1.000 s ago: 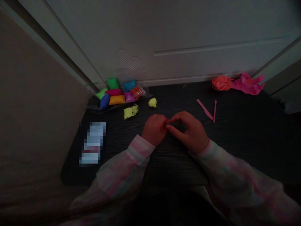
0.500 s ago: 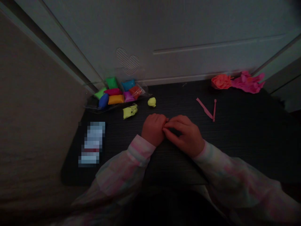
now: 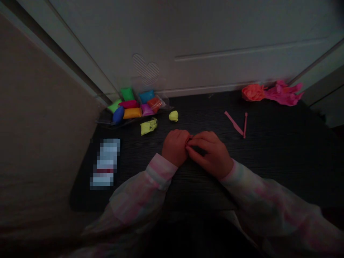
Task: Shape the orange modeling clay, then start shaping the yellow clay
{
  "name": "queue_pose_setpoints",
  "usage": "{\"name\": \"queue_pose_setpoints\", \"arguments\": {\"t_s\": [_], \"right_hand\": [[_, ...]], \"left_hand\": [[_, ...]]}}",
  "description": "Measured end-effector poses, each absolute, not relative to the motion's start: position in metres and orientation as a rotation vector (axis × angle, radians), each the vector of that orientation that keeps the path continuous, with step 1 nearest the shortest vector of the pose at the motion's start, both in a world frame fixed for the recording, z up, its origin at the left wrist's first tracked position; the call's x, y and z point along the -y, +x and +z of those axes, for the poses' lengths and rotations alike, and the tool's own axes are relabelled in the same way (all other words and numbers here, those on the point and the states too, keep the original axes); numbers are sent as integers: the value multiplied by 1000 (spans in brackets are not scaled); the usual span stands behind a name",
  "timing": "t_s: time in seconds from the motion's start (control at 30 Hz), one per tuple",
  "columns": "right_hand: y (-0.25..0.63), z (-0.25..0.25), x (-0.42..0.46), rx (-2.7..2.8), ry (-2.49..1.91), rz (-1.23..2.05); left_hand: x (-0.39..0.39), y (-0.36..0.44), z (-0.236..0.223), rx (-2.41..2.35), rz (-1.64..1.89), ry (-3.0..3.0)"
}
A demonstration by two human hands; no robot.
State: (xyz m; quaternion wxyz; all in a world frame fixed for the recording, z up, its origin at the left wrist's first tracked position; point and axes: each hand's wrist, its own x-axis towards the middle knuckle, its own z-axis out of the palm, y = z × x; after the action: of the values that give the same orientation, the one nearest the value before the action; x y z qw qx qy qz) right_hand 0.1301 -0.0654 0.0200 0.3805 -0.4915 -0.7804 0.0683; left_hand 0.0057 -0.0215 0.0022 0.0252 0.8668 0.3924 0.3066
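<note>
My left hand is curled into a fist above the middle of the dark table. My right hand meets it from the right, thumb and fingertips pinched together at the fist's thumb side. Whatever lies between them is hidden or too small to name. Just beyond the left fist sits a small yellow lump of what looks like modelling clay. A crumpled yellow packet lies to its left. Farther right, a pink plastic knife and a thin pink stick tool form a V on the table.
A clear plastic bag with several coloured packets lies at the back left. A blurred-out phone-like screen rests near the left edge. Crumpled orange material and pink material sit against the white panel at back right.
My right hand has shifted slightly left, and its fingers have come closer against the left fist. Over the last half second both hands have stayed nearly still.
</note>
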Motion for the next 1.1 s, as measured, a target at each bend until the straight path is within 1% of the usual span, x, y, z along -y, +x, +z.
{"name": "queue_pose_setpoints", "arguments": {"t_s": [0.47,0.67,0.83,0.97,1.1], "right_hand": [[131,22,66,2009,-1291,200],[138,29,66,1941,-1303,231],[142,26,62,1991,-1299,112],[143,21,60,2115,-1238,41],[144,22,60,2171,-1181,-5]], "left_hand": [[21,5,2,-1220,939,2552],[18,6,6,-1312,867,2104],[14,5,5,-1209,794,1897],[15,4,3,-1065,689,1916],[16,4,3,-1025,653,1970]]}}
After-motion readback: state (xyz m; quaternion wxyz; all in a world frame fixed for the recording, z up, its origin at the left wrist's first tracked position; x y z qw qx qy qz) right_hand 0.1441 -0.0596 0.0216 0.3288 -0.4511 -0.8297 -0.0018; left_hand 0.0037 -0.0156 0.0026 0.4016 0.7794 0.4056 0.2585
